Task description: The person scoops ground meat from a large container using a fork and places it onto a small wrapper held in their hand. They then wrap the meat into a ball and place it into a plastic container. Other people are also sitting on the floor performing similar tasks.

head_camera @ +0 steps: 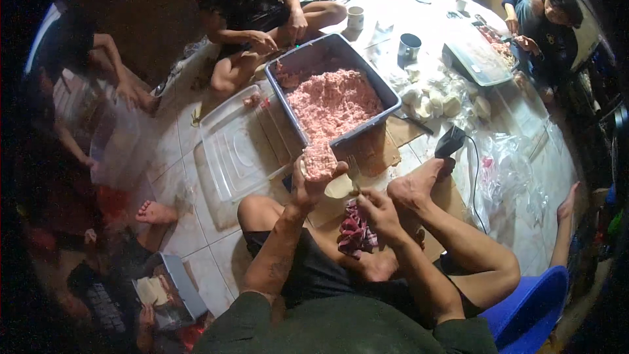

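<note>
My left hand (307,187) holds a portion of pink minced meat (319,161) just past the near corner of a grey plastic tub (351,138). The tub holds a large heap of the same minced meat (336,101). In my right hand (381,211) is a metal fork (355,172), its tines pointing up. A pale round dough wrapper (339,187) lies between my hands; which one bears it I cannot tell. Below them a crumpled red checked cloth (356,231) rests by my foot.
A clear plastic lid (241,142) lies left of the tub. Bagged wrappers (437,98), a metal mug (409,46), a black charger with a cable (450,141) and plastic bags (511,172) are at the right. Several people sit around. A blue plastic basin (530,305) stands beside me.
</note>
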`<state>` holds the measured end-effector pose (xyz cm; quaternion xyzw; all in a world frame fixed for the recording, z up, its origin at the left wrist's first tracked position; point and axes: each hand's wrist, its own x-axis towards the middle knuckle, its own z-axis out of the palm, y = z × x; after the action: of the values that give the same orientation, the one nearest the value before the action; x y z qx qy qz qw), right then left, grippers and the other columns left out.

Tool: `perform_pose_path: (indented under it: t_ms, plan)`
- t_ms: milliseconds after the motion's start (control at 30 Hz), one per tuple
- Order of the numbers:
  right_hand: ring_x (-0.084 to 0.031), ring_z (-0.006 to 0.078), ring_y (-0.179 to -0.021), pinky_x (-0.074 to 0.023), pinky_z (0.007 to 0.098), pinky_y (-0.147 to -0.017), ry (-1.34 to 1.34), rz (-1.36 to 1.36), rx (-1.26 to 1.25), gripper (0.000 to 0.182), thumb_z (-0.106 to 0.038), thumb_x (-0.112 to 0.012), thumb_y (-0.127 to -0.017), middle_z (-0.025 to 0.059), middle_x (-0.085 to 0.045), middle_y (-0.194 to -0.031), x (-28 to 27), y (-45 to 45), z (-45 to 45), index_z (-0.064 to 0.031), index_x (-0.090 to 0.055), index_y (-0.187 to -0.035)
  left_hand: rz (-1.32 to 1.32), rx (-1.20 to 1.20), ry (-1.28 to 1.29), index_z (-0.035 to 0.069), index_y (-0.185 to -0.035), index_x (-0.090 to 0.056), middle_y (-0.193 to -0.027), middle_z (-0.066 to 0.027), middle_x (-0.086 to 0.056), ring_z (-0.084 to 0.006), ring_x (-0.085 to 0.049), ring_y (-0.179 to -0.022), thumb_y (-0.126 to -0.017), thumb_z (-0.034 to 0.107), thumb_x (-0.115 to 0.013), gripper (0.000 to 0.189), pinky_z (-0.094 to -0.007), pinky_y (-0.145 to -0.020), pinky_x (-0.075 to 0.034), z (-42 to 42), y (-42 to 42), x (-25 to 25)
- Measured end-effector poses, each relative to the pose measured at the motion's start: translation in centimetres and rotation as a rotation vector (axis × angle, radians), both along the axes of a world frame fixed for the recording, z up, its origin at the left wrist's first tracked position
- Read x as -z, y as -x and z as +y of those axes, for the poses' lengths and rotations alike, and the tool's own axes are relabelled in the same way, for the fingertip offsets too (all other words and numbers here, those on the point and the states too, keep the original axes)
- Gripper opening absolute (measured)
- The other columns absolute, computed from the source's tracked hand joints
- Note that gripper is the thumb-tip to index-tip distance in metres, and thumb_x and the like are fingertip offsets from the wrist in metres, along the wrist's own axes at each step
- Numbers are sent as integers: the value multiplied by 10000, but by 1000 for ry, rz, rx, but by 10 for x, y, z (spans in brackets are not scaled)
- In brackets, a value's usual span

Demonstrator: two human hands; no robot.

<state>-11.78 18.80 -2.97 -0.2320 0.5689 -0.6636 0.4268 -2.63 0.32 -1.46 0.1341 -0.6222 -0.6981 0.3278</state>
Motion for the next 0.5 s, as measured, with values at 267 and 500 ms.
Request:
perform_pose_path:
  t_ms: [267, 500]
  plan:
    - [-634, 310, -853, -519, 349, -742, -240, 906, 6, 314, 17, -681, -767, 143, -619, -872, -27, 40, 2, -60, -680, -1071, -139, -183, 629, 1, -998, -549, -908, -74, -628, -202, -632, -817, -766, 230, -856, 447, -346, -787, -525, -7, 6, -19]
    - [-619, 134, -882, -504, 269, -760, -13, -41, -4, 208, -38, -628, -924, 81, -695, -967, 7, 9, 7, 23, -672, -1118, -7, 88, 64, 5, -1187, -509, -1122, -62, -601, -155, -634, -867, -858, 269, -760, 491, -325, -755, -562, -16, -10, 14]
